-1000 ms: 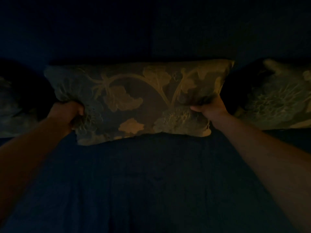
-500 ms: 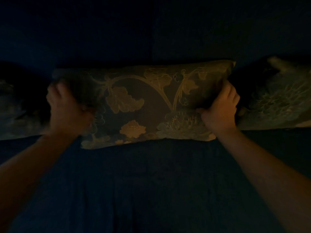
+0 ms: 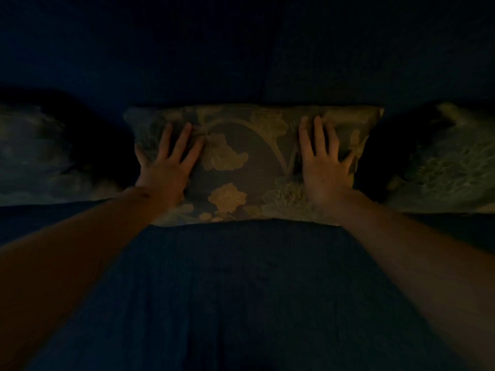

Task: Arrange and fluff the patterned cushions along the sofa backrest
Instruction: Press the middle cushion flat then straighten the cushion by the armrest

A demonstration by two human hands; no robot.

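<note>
The scene is very dim. A floral-patterned cushion [image 3: 249,167] leans against the dark blue sofa backrest [image 3: 246,62] in the middle. My left hand [image 3: 168,164] lies flat on the cushion's left part with fingers spread. On its right part my right hand [image 3: 322,162] rests the same way, palm down, fingers apart. Neither hand grips the fabric. A second patterned cushion [image 3: 444,162] stands to the right, and a third [image 3: 34,156] to the left, blurred and partly in shadow.
The dark blue sofa seat [image 3: 241,290] fills the lower half of the view between my forearms. Dark gaps separate the middle cushion from its neighbours on both sides.
Both hands let go of the middle cushion's sides and moved onto its front face, where they now lie flat with fingers spread. The cushion stands more upright against the backrest.
</note>
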